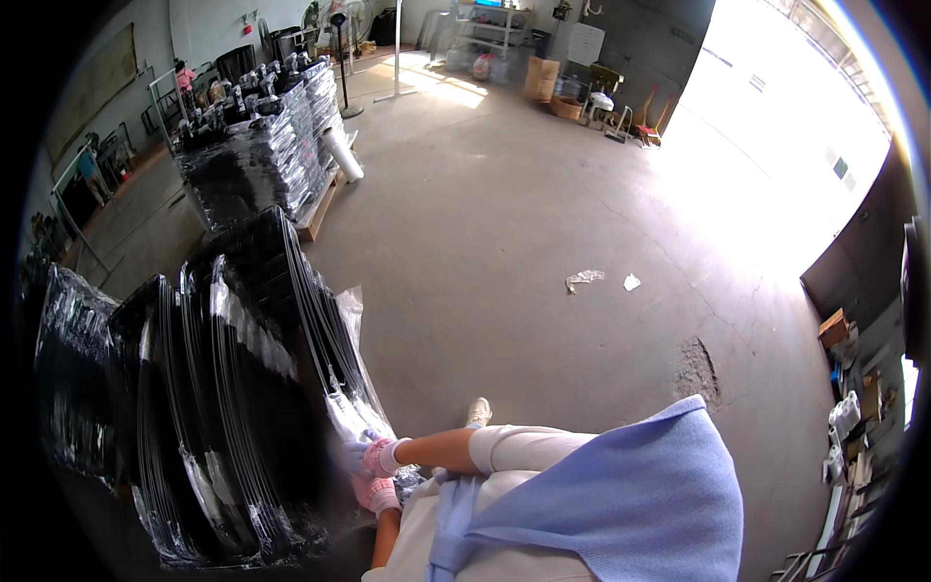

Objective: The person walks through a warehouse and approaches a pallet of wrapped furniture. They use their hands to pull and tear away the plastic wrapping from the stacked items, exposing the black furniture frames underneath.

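A stack of black panels (242,388), each wrapped in clear plastic, stands on edge at the near left. The panels lean side by side like books in a row, their flat faces turned left and right and their thin edges toward the camera. Their long axis runs from the near floor up and away toward the far left, with the curved top edges arching over. The right-most panel carries a loose plastic wrap (351,388) that hangs down its right face.

Both hands wear white and pink gloves and meet at the lower right edge of that panel. The upper gloved hand (376,454) reaches in from the right on a bare forearm that lies almost level, and its fingers are curled closed on the wrap at the panel's edge. The lower gloved hand (376,493) comes up from below on a near-upright forearm, just under the first; it touches the same edge, but whether its fingers are gripping cannot be told.

Further left stand more wrapped stacks (73,359). At the far left, a pallet load (257,160) of wrapped black goods sits on the concrete floor (504,252), with a white roll (344,155) leaning against it.
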`<move>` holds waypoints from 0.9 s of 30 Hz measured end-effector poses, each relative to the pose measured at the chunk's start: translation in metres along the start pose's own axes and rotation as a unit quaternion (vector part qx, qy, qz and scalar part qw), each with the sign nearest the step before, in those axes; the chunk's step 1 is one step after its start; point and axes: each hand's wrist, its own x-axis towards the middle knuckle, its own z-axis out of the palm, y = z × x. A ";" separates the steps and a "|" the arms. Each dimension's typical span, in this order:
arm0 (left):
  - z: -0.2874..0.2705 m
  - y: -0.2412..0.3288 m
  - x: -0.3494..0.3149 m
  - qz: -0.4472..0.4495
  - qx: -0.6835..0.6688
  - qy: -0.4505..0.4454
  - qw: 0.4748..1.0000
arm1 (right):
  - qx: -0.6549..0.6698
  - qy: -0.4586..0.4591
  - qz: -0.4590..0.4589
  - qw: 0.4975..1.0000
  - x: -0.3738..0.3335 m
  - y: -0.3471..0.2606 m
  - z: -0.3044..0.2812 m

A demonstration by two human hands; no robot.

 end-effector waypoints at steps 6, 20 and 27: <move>-0.035 0.047 -0.015 0.023 0.147 0.008 0.989 | -0.018 0.016 0.001 1.000 -0.006 -0.002 -0.001; -0.058 0.065 -0.018 -0.039 0.080 -0.089 0.992 | 0.039 0.062 0.000 0.997 -0.009 0.005 0.006; -0.029 0.038 -0.014 0.027 0.076 0.054 0.995 | 0.043 0.089 0.001 0.995 -0.007 0.009 0.014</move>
